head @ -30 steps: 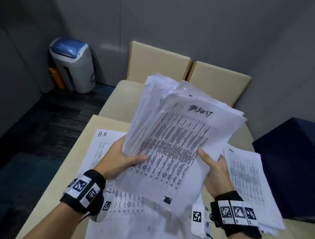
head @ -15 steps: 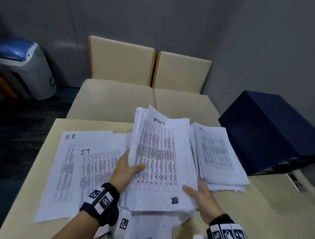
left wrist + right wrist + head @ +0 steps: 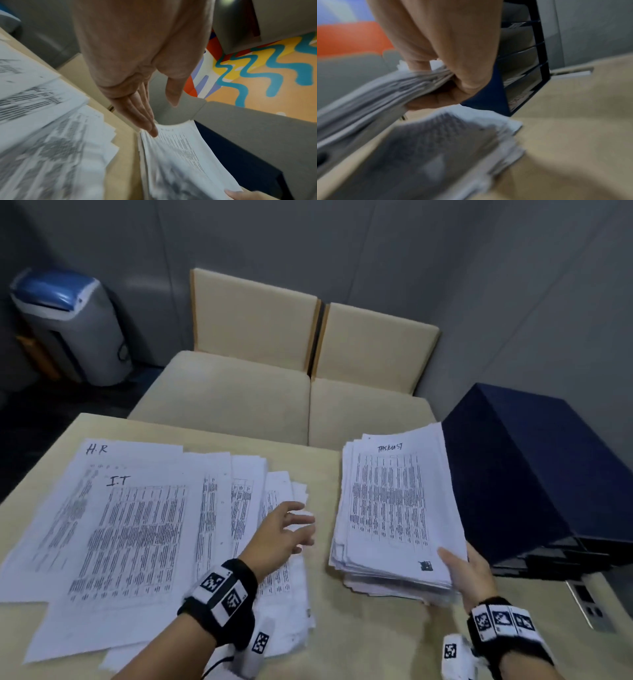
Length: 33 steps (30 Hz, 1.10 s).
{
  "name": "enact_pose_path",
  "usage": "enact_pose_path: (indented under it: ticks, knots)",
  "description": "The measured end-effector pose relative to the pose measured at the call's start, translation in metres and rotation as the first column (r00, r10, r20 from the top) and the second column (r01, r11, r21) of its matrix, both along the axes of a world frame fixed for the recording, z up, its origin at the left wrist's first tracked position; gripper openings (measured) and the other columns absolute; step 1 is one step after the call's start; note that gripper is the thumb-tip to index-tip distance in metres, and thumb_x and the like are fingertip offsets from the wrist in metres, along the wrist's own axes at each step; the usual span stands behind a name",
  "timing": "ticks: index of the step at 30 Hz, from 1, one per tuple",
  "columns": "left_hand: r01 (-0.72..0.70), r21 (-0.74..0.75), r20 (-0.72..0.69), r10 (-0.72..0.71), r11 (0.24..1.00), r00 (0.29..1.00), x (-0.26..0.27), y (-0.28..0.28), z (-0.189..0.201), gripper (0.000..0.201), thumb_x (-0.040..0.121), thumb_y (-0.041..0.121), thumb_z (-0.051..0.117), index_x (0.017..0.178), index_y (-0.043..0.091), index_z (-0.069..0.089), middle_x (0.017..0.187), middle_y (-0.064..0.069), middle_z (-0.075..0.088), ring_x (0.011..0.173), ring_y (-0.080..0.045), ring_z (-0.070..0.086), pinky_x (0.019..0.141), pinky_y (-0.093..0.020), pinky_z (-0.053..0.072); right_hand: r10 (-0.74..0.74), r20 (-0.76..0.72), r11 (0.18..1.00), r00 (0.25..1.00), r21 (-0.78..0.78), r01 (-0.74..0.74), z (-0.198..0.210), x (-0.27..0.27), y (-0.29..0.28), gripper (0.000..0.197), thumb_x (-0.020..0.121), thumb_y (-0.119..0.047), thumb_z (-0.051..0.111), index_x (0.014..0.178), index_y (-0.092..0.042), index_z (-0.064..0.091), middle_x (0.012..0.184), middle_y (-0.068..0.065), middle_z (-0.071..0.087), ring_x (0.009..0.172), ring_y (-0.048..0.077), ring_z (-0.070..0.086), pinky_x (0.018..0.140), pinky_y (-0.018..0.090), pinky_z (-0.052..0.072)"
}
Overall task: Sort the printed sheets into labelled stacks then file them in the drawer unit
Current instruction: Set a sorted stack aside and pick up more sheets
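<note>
Right hand clamped on stack, lower sheets hidden; left hand spread, blurred.

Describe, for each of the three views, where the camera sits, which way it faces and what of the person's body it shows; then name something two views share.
Head: worn high, looking down at the table; shows both forearms, left hand open, right hand.
Left wrist: looks along straight fingers toward the Task List stack.
Right wrist: looks along the right hand gripping that stack's edge, toward the drawer unit.
Shared: all three show the stack.
</note>
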<state>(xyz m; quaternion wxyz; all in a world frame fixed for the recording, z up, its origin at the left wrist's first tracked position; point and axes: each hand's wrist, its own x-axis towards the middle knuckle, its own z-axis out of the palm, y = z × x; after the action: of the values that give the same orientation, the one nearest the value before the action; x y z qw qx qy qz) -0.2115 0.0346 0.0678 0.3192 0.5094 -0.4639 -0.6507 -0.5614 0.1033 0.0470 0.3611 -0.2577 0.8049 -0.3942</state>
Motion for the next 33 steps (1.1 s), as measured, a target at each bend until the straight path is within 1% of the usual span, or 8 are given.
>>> enact_pose_path:
  ticks: [3, 6, 11, 15, 19, 26, 30, 33]
  knots:
    - [-0.08, 0.035, 0.155, 0.074, 0.996, 0.985, 0.017, 0.014, -0.026, 0.029, 0.093, 0.014, 0.067, 0.119, 0.011, 0.054, 0.111, -0.007, 0.068, 0.088, -0.027, 0.072, 0.074, -0.037, 0.054, 0.072, -0.481, 0.984, 0.874, 0.18, 0.018, -0.025, -0.009, -0.007, 0.061, 0.091, -0.019, 0.069, 0.146, -0.007, 0.045, 0.14, 0.024, 0.049, 0.124, 0.04, 0.048, 0.103, 0.052, 0.043]
    - [-0.138, 0.011, 0.328, 0.126, 0.99, 0.936, 0.046, 0.028, -0.052, 0.02, 0.094, 0.015, 0.065, 0.112, 0.012, 0.058, 0.106, -0.007, 0.068, 0.089, -0.025, 0.07, 0.069, -0.029, 0.055, 0.117, -0.634, 0.991, 0.764, 0.12, -0.053, -0.029, 0.023, -0.017, 0.061, 0.091, -0.02, 0.07, 0.144, -0.003, 0.045, 0.138, 0.025, 0.047, 0.126, 0.043, 0.042, 0.102, 0.056, 0.04]
    - [-0.159, -0.106, 0.558, 0.191, 0.982, 0.808, 0.098, 0.03, -0.073, 0.014, 0.092, 0.012, 0.067, 0.105, 0.015, 0.063, 0.101, 0.002, 0.067, 0.09, -0.011, 0.064, 0.079, -0.025, 0.054, 0.361, -0.513, 0.899, 0.779, -0.03, -0.437, -0.036, 0.107, -0.031, 0.043, 0.092, -0.009, 0.065, 0.133, -0.011, 0.053, 0.123, 0.004, 0.056, 0.118, 0.027, 0.051, 0.102, 0.045, 0.044]
    - [-0.248, -0.196, 0.669, 0.315, 0.949, 0.673, 0.148, 0.022, -0.078, 0.015, 0.091, 0.012, 0.067, 0.105, 0.015, 0.062, 0.101, -0.001, 0.067, 0.089, -0.016, 0.063, 0.079, -0.028, 0.051, 0.598, -0.201, 0.8, 0.775, 0.108, -0.59, -0.039, 0.167, -0.039, 0.036, 0.096, -0.016, 0.063, 0.131, -0.015, 0.054, 0.122, 0.001, 0.059, 0.114, 0.021, 0.058, 0.096, 0.029, 0.044]
    - [-0.383, -0.178, 0.838, 0.344, 0.906, 0.424, 0.215, 0.014, -0.087, 0.049, 0.081, 0.032, 0.077, 0.12, 0.01, 0.056, 0.119, -0.012, 0.061, 0.107, -0.031, 0.058, 0.094, -0.049, 0.05, 0.608, 0.016, 0.762, 0.793, 0.266, -0.59, -0.049, 0.21, -0.048, 0.051, 0.098, -0.029, 0.063, 0.14, -0.01, 0.043, 0.123, 0.006, 0.058, 0.112, 0.023, 0.057, 0.092, 0.026, 0.041]
    - [-0.385, -0.227, 0.947, 0.295, 0.895, 0.128, 0.322, -0.004, -0.085, 0.084, 0.073, 0.051, 0.077, 0.136, 0.007, 0.043, 0.137, -0.015, 0.05, 0.127, -0.034, 0.042, 0.1, -0.054, 0.037, 0.447, 0.027, 0.827, 0.894, 0.368, -0.424, -0.061, 0.252, -0.058, 0.054, 0.103, -0.021, 0.054, 0.148, -0.002, 0.032, 0.146, 0.02, 0.05, 0.129, 0.034, 0.052, 0.103, 0.035, 0.04]
    - [-0.48, -0.18, 0.897, 0.343, 0.859, 0.279, 0.377, -0.037, -0.084, 0.1, 0.067, 0.06, 0.082, 0.138, 0.002, 0.041, 0.14, -0.019, 0.046, 0.131, -0.038, 0.042, 0.103, -0.059, 0.039, 0.283, 0.058, 0.885, 0.957, 0.368, -0.284, -0.06, 0.256, -0.071, 0.071, 0.094, -0.026, 0.069, 0.148, 0.003, 0.033, 0.147, 0.023, 0.048, 0.133, 0.038, 0.049, 0.109, 0.042, 0.039]
    - [-0.356, -0.114, 0.871, 0.265, 0.927, 0.413, 0.376, -0.053, -0.085, 0.112, 0.062, 0.068, 0.08, 0.142, 0.003, 0.037, 0.141, -0.018, 0.041, 0.131, -0.036, 0.042, 0.104, -0.057, 0.042, 0.2, 0.186, 0.898, 0.962, 0.358, -0.256, -0.074, 0.259, -0.079, 0.082, 0.073, -0.036, 0.089, 0.133, 0.006, 0.053, 0.133, 0.021, 0.06, 0.122, 0.037, 0.057, 0.109, 0.054, 0.044]
